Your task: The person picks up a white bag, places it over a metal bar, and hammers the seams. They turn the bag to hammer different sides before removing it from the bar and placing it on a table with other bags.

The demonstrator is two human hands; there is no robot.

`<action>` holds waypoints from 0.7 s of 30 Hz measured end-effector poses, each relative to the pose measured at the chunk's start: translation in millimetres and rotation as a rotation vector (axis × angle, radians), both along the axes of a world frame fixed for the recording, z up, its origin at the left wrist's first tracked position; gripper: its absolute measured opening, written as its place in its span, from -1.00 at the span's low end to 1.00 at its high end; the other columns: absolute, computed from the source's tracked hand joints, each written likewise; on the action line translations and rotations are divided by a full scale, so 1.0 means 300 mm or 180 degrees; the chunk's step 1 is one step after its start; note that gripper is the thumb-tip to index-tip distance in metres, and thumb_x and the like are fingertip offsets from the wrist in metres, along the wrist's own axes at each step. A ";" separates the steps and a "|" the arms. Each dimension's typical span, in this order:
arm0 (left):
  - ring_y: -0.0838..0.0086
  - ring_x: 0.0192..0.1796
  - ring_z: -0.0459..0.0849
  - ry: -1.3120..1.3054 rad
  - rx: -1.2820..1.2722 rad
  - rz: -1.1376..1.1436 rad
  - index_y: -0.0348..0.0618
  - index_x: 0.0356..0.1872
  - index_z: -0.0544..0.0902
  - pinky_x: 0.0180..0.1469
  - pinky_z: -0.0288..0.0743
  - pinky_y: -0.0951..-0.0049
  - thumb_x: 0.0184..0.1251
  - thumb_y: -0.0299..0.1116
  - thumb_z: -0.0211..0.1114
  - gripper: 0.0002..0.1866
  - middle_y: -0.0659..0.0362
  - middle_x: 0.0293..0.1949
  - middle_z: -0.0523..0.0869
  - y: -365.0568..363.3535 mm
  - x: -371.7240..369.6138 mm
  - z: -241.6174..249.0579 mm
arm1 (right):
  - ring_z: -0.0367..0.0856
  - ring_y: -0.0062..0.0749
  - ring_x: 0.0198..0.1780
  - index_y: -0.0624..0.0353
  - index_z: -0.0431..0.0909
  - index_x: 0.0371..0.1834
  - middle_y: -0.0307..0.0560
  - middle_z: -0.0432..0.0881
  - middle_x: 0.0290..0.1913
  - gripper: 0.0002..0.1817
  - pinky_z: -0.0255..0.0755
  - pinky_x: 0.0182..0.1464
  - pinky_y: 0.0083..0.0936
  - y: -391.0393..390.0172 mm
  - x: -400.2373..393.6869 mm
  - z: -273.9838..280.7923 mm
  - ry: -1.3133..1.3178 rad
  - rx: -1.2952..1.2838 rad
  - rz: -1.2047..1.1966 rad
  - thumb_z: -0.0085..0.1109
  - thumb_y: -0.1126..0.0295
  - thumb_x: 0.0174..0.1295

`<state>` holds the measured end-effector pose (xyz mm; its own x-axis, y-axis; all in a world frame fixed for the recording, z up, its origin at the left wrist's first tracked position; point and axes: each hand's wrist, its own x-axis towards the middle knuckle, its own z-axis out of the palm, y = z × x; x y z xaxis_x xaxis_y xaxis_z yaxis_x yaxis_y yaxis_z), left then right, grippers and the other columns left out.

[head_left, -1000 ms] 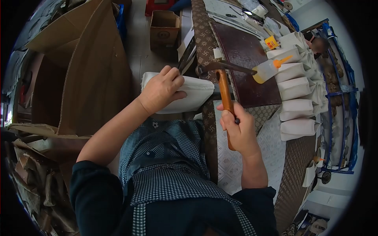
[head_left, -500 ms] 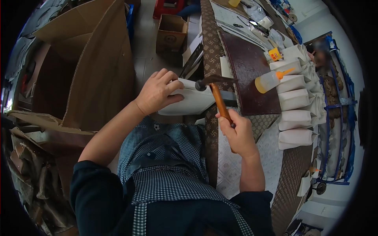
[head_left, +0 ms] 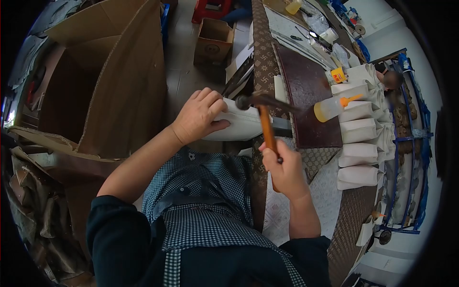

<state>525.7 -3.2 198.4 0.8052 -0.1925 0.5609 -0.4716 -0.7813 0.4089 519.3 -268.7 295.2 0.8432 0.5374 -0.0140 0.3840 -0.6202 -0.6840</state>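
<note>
My right hand (head_left: 287,170) is wrapped round the wooden handle of a hammer (head_left: 268,131). The hammer's dark head is over a white leather-like piece (head_left: 244,126), blurred by motion; whether it touches cannot be made out. With fingers curled over its near-left edge, my left hand (head_left: 203,115) holds that white piece, thumb on the front side. A grey metal bar (head_left: 282,124) shows at the piece's right end, by the table edge.
On the table are a dark red board (head_left: 306,81), a squeeze bottle (head_left: 327,111) with an orange nozzle, a yellow container (head_left: 338,75) and a row of folded white pieces (head_left: 356,129). A large cardboard box (head_left: 124,81) stands left, a smaller box (head_left: 213,48) on the floor ahead.
The view has shifted slightly, so the table and boxes appear farther right. The hammer's head is more blurred and its handle angle has changed a little. Both hands keep their grips.
</note>
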 end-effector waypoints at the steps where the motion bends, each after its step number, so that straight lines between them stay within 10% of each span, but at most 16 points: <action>1: 0.23 0.03 0.56 -0.0002 -0.0029 -0.0002 -0.07 -0.20 0.58 0.13 0.46 0.26 0.02 -0.24 0.56 -0.62 0.17 -0.12 0.58 0.000 -0.001 0.000 | 0.58 -0.40 -0.60 0.25 0.58 -0.20 -0.05 0.56 -0.61 -0.82 0.43 -0.44 -0.45 -0.010 0.022 -0.046 -0.0124 -0.0610 0.0156 0.17 0.34 0.44; 6: 0.21 0.00 0.56 -0.0096 -0.0157 -0.0028 -0.09 -0.23 0.55 0.12 0.46 0.25 0.00 -0.24 0.57 -0.61 0.15 -0.14 0.57 0.000 -0.001 -0.004 | 0.63 -0.41 -0.56 0.27 0.59 -0.15 -0.09 0.57 -0.60 -0.78 0.44 -0.46 -0.48 0.011 -0.001 0.037 0.0347 0.0547 -0.0065 0.12 0.31 0.49; 12: 0.22 0.03 0.56 -0.0218 -0.0122 0.0325 -0.03 -0.28 0.61 0.19 0.37 0.18 -0.03 -0.17 0.59 -0.63 0.18 -0.10 0.59 -0.004 -0.027 0.006 | 0.63 0.16 -0.49 0.25 0.49 -0.31 0.18 0.60 -0.56 -0.73 0.44 -0.42 -0.07 -0.007 0.033 -0.078 -0.0119 -0.0504 0.0128 0.13 0.25 0.43; 19: 0.06 0.22 0.49 0.0053 -0.0953 0.0147 -0.06 -0.13 0.61 0.27 0.44 0.09 -0.10 -0.28 0.65 -0.52 0.03 0.16 0.54 0.017 -0.065 -0.052 | 0.64 0.02 -0.54 0.25 0.50 -0.29 0.10 0.58 -0.61 -0.74 0.44 -0.45 -0.21 -0.011 0.040 -0.029 0.0205 -0.0031 0.0146 0.11 0.27 0.46; 21: 0.04 0.22 0.49 -0.0088 -0.0982 0.0236 -0.08 -0.11 0.60 0.23 0.50 0.12 -0.07 -0.30 0.63 -0.52 0.03 0.14 0.54 0.015 -0.056 -0.074 | 0.55 -0.40 -0.53 0.31 0.54 -0.22 -0.08 0.55 -0.59 -0.73 0.41 -0.44 -0.43 0.014 0.019 0.029 0.0270 0.0453 0.0114 0.08 0.28 0.50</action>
<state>508.8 1.2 176.1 0.7943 0.0488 0.6055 -0.4322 -0.6550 0.6198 525.0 -264.6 303.9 0.8225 0.5687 -0.0060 0.3412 -0.5018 -0.7948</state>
